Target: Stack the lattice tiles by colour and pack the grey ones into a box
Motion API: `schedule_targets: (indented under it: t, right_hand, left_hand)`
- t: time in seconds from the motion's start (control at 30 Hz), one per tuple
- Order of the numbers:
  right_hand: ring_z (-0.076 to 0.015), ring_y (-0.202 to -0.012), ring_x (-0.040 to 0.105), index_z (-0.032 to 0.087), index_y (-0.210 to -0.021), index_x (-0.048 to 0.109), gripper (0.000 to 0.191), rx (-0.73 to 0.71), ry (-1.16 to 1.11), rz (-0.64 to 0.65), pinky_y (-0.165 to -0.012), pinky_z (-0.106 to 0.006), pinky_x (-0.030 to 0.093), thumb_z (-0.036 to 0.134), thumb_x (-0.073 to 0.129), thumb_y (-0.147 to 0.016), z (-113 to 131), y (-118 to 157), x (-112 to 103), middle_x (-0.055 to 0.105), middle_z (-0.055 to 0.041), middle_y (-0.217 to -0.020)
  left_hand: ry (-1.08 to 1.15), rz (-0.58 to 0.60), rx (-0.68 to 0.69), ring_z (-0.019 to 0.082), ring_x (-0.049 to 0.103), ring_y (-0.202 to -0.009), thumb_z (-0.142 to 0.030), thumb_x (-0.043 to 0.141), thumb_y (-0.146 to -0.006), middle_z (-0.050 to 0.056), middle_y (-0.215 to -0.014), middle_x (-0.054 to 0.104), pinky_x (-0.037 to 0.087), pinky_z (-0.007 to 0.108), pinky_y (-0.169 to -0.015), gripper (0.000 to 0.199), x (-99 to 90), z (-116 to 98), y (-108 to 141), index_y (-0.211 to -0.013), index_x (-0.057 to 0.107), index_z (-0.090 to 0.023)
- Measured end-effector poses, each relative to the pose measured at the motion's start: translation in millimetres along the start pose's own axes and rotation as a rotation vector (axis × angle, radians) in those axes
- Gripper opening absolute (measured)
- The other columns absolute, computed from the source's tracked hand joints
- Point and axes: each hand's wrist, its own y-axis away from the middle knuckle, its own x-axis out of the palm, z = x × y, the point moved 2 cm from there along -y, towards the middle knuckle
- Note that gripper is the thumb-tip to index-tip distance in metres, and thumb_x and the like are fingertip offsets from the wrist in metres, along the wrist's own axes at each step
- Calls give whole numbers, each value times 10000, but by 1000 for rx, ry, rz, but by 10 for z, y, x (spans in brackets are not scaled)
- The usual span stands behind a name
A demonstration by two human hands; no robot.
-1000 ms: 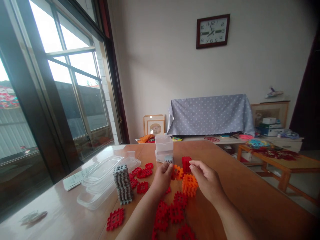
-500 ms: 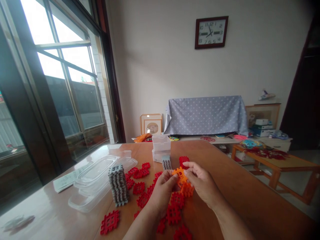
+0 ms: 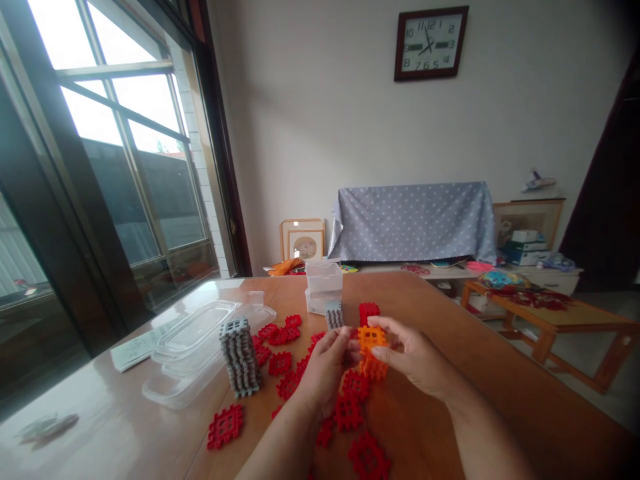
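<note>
An orange notched square piece [image 3: 371, 338] lies level on top of a small orange stack [image 3: 373, 367]. My right hand [image 3: 407, 350] grips it, thumb at the front and index finger at the back. Just to its left is my left hand [image 3: 327, 363], its thumb and fingers pressed together; what they hold, if anything, is hidden. Red notched squares [image 3: 349, 412] are scattered under and around both hands. A short red stack [image 3: 369, 313] stands behind the orange one. Left of the hands rises a tall grey stack [image 3: 240, 360], and a smaller grey stack [image 3: 334, 315] is behind them.
Clear plastic boxes [image 3: 324, 283] stand at the table's far side. Clear lids [image 3: 195, 333] lie on the left beside a paper sheet [image 3: 135, 350]. A plastic packet [image 3: 47, 427] is at the near left. Beyond the right edge stands a low wooden table [image 3: 575, 317].
The orange piece has gone from tilted between both hands to level on the orange stack. My left hand has drawn off it slightly. The camera view has tilted up a little.
</note>
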Motion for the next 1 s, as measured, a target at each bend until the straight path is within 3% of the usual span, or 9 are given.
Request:
schedule_targets:
  t: [0.1,0.27,0.5,0.6,0.67,0.73,0.87,1.0]
  right_hand:
    - [-290,-1233,597,272,-1327,631,528,22,16,-78,-965,-413,495,338,703,-808,-139,-31,-134,651,-80,-1364]
    - [-299,-1304,555,276,-1339,615,563,103,-1,-22,-1034,-467,459,333,729,-791,-310,-33,-188,631,-94,-1389]
    - [-309,-1398,470,266,-1396,563,648,161,-119,52,-1168,-562,323,395,765,-794,-341,-10,-106,545,-129,-1482]
    - [-323,-1434,421,303,-1414,545,662,161,-101,-1,-1170,-607,296,438,762,-804,-352,-33,-131,508,-118,-1518]
    - [-309,-1434,427,307,-1403,556,632,158,-146,-69,-1170,-573,324,484,740,-825,-371,-57,-142,516,-117,-1512]
    - [-293,-1416,458,292,-1390,567,615,203,-217,-151,-1168,-529,352,535,711,-843,-399,-77,-139,535,-130,-1495]
    - [-285,-1417,460,270,-1328,615,594,337,-321,-277,-1173,-494,359,609,678,-844,-423,-92,-106,529,-125,-1502]
    - [-303,-1408,464,282,-1267,658,567,388,-370,-333,-1143,-503,388,631,690,-820,-393,-92,-76,584,-98,-1455]
  left_hand:
    - [22,-88,-5,206,680,-966,-597,643,-872,144,-1100,720,479,330,-877,564,-41,25,-27,-1203,628,-140]
    - [-35,-115,-56,258,591,-1258,-672,503,-918,175,-1366,624,423,386,-1072,660,-59,121,-54,-1308,596,-148]
    - [-171,-70,-72,265,538,-1322,-674,436,-938,153,-1454,552,420,386,-1081,660,-53,220,-48,-1344,553,-167]
    - [-457,-106,28,260,608,-1181,-585,487,-935,150,-1282,654,449,368,-995,534,-115,230,-76,-1243,578,-159]
    - [-724,-130,77,247,634,-1058,-470,556,-900,129,-1133,695,461,348,-917,441,-162,248,-87,-1211,559,-158]
    - [-986,-129,73,256,635,-996,-414,605,-845,111,-1051,702,456,352,-871,472,-186,269,-73,-1240,530,-168]
    - [-1441,-78,52,361,556,-1170,-473,674,-752,152,-1179,679,401,445,-965,709,-122,239,28,-1365,478,-177]
    - [-1666,-42,14,379,502,-1242,-451,649,-737,145,-1310,637,360,484,-1019,752,-23,161,104,-1415,456,-189]
